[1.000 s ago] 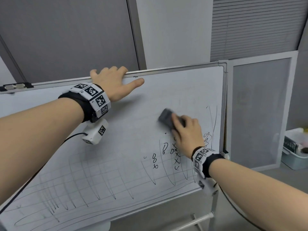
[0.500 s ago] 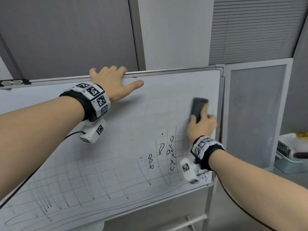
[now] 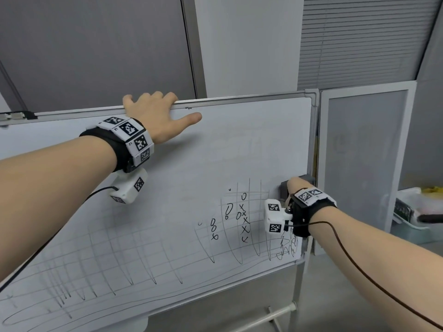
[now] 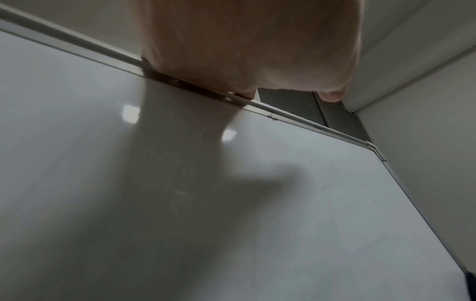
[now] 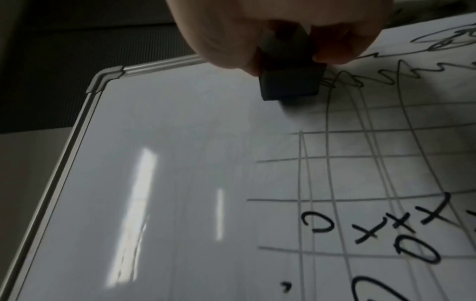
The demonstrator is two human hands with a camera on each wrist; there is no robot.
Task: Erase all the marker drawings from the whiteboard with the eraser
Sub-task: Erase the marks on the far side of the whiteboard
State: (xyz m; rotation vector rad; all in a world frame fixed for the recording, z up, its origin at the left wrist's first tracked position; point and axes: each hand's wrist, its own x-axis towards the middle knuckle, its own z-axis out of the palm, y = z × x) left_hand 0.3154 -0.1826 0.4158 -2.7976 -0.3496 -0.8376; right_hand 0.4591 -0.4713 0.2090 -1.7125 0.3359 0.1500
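The whiteboard (image 3: 215, 149) leans tilted, its upper part wiped and pale. Grey grid lines, black X and O marks (image 3: 242, 215) and a scribble (image 3: 287, 248) cover its lower part. My right hand (image 3: 297, 185) grips the dark eraser (image 3: 282, 188) and presses it on the board beside the right frame, above the scribble. In the right wrist view the eraser (image 5: 291, 81) sits at the top of the grid lines under my right hand (image 5: 283, 30). My left hand (image 3: 153, 111) hooks its fingers over the board's top rim, thumb lying on the face; the left hand (image 4: 244, 51) shows on the rim.
A grey panel in a white frame (image 3: 364, 152) stands just right of the board. A pale plastic bin (image 3: 417, 226) with items sits on the floor at far right. The stand's white foot bar (image 3: 280, 315) runs below the board. Cables hang from both wrists.
My right hand swept the eraser from the board's middle up to the right edge, then down along that edge. The left hand stayed on the top rim.
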